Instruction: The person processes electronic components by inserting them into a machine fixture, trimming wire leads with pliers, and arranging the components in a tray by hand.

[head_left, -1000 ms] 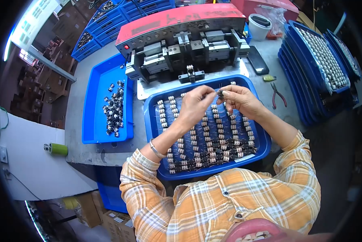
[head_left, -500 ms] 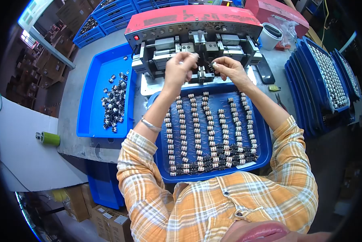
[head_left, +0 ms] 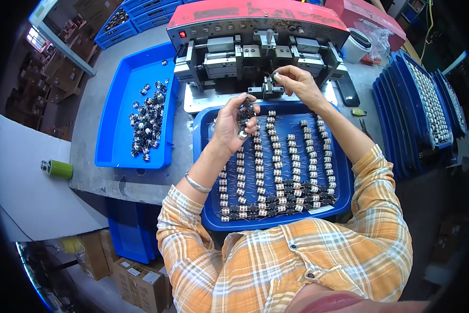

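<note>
Several small black-and-white parts (head_left: 247, 112) rest in my left hand (head_left: 230, 123), its fingers curled round them above the tray's upper left. My right hand (head_left: 297, 83) pinches a small coil part (head_left: 274, 77) at the metal fixture (head_left: 266, 89) on the front of the red-topped machine (head_left: 260, 16). Below both hands lies the blue tray (head_left: 199, 156), holding rows of small white-and-black coil parts (head_left: 277, 152) with thin wires. Whether the right-hand part touches the fixture I cannot tell.
Left of the machine sits a blue bin (head_left: 111, 120) with a heap of loose parts (head_left: 150, 122). A phone (head_left: 348, 93), pliers (head_left: 365, 127) and stacked blue trays (head_left: 396, 115) are at the right. A green cylinder (head_left: 61, 169) lies far left.
My left hand has dropped lower and turned palm up, showing parts in it. My right hand has gone from above the tray to the fixture. The view has shifted.
</note>
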The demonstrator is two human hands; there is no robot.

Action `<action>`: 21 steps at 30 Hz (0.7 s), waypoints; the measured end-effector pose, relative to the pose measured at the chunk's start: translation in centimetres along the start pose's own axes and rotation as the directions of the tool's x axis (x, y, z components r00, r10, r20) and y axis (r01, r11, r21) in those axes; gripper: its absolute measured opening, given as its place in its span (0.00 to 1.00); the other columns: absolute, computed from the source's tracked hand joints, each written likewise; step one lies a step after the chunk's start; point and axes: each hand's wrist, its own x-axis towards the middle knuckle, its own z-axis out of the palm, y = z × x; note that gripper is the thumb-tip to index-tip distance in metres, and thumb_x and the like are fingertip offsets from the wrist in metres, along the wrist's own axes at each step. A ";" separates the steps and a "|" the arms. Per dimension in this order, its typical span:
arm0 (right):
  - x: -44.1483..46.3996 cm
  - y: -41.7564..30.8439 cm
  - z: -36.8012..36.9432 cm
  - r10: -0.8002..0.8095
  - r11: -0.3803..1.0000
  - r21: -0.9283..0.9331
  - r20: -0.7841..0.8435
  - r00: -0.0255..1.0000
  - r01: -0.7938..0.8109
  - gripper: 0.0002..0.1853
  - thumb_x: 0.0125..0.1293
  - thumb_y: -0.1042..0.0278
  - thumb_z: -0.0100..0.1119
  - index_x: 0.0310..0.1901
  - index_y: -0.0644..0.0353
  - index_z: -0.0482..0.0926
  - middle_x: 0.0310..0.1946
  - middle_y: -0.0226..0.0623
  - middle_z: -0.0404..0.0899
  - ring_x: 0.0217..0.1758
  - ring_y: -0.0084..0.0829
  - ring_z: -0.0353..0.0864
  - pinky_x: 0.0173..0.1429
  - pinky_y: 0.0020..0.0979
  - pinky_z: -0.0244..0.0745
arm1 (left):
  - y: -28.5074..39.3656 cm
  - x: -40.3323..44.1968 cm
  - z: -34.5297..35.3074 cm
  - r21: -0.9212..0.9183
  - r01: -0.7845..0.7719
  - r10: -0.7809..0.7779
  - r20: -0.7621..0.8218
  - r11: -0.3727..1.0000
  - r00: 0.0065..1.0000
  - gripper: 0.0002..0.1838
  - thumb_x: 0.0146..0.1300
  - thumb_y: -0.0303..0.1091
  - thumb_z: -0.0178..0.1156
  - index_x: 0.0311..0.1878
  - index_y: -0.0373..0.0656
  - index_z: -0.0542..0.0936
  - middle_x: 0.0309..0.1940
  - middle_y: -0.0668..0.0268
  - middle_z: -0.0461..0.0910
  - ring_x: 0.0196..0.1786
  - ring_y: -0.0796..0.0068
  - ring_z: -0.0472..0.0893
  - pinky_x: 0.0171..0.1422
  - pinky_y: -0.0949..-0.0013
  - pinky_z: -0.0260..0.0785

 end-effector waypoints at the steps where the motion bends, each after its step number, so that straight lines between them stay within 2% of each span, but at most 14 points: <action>1: 0.2 0.1 0.0 0.003 1.000 -0.001 0.002 1.000 -0.003 0.15 0.61 0.60 0.56 0.45 0.62 0.75 0.27 0.26 0.74 0.24 0.14 0.68 0.28 0.17 0.64 | 0.0 0.0 -0.1 -0.003 0.000 0.000 -0.001 1.000 1.000 0.13 0.62 0.41 0.48 0.41 0.42 0.70 0.26 0.63 0.73 0.17 0.77 0.69 0.18 0.78 0.57; 4: 0.5 0.0 0.2 -0.040 0.999 -0.025 0.018 0.999 0.041 0.15 0.62 0.59 0.55 0.42 0.63 0.76 0.25 0.26 0.73 0.23 0.14 0.68 0.26 0.17 0.64 | 0.1 0.0 -0.2 0.027 -0.003 0.003 -0.003 1.000 1.000 0.12 0.63 0.41 0.47 0.39 0.42 0.70 0.27 0.63 0.73 0.18 0.77 0.69 0.18 0.78 0.57; 6: 0.6 -0.4 0.4 -0.072 0.985 -0.154 0.003 0.997 0.072 0.13 0.61 0.61 0.55 0.41 0.63 0.76 0.26 0.29 0.75 0.24 0.18 0.71 0.28 0.21 0.67 | -0.1 0.2 -0.8 -0.005 0.011 -0.011 0.011 1.000 1.000 0.12 0.63 0.41 0.47 0.40 0.43 0.70 0.27 0.62 0.74 0.18 0.76 0.70 0.18 0.78 0.58; 7: 0.6 -0.7 0.4 -0.071 0.986 -0.154 0.005 0.997 0.071 0.13 0.61 0.61 0.55 0.41 0.63 0.76 0.26 0.29 0.75 0.24 0.18 0.71 0.28 0.21 0.67 | -0.2 0.3 -0.9 -0.007 0.010 -0.010 0.009 1.000 1.000 0.12 0.63 0.41 0.47 0.40 0.43 0.70 0.27 0.62 0.74 0.18 0.76 0.70 0.18 0.78 0.58; 9: 0.9 -1.3 0.4 -0.257 0.842 -0.469 0.086 0.963 0.267 0.11 0.61 0.63 0.54 0.39 0.62 0.76 0.27 0.35 0.77 0.27 0.26 0.75 0.33 0.26 0.70 | -0.4 0.5 -1.1 -0.015 0.025 -0.024 0.019 1.000 1.000 0.11 0.63 0.40 0.47 0.40 0.43 0.71 0.28 0.62 0.74 0.18 0.76 0.70 0.18 0.78 0.58; 10: 1.3 -1.3 0.6 -0.273 0.806 -0.518 0.105 0.956 0.288 0.10 0.60 0.64 0.54 0.39 0.61 0.75 0.29 0.38 0.78 0.31 0.33 0.77 0.37 0.30 0.71 | -0.2 0.6 -1.3 -0.015 0.024 -0.024 0.016 1.000 1.000 0.11 0.63 0.40 0.47 0.40 0.43 0.71 0.28 0.62 0.74 0.18 0.76 0.70 0.18 0.78 0.58; 11: 1.4 -1.4 0.6 -0.273 0.807 -0.516 0.106 0.956 0.288 0.10 0.60 0.64 0.54 0.39 0.61 0.75 0.29 0.38 0.78 0.31 0.33 0.77 0.37 0.30 0.71 | -0.2 0.5 -1.2 -0.010 0.023 -0.023 0.014 1.000 1.000 0.11 0.63 0.40 0.47 0.39 0.43 0.71 0.28 0.62 0.74 0.18 0.76 0.70 0.18 0.78 0.59; 16: 2.0 -1.5 0.6 -0.369 0.633 -0.636 0.252 0.894 0.441 0.11 0.60 0.62 0.53 0.39 0.59 0.74 0.30 0.38 0.77 0.34 0.37 0.78 0.38 0.35 0.72 | -0.3 0.6 -1.6 -0.018 0.029 -0.029 0.015 0.999 0.999 0.11 0.63 0.40 0.47 0.39 0.43 0.71 0.27 0.62 0.74 0.18 0.76 0.70 0.18 0.78 0.59; 20: 2.2 -1.8 0.9 -0.345 0.600 -0.676 0.265 0.901 0.428 0.10 0.60 0.62 0.53 0.38 0.59 0.74 0.30 0.37 0.77 0.35 0.37 0.78 0.38 0.36 0.71 | -0.1 0.7 -1.9 -0.003 0.024 -0.024 0.014 1.000 1.000 0.10 0.63 0.39 0.47 0.39 0.43 0.71 0.27 0.63 0.74 0.18 0.77 0.71 0.17 0.79 0.59; 21: 2.1 -2.0 0.9 -0.378 0.534 -0.722 0.263 0.888 0.441 0.10 0.60 0.62 0.53 0.39 0.59 0.74 0.30 0.37 0.77 0.35 0.37 0.78 0.38 0.36 0.71 | -0.2 0.7 -1.9 0.001 0.022 -0.022 0.013 1.000 1.000 0.10 0.63 0.39 0.47 0.38 0.43 0.71 0.27 0.63 0.75 0.18 0.77 0.71 0.17 0.79 0.59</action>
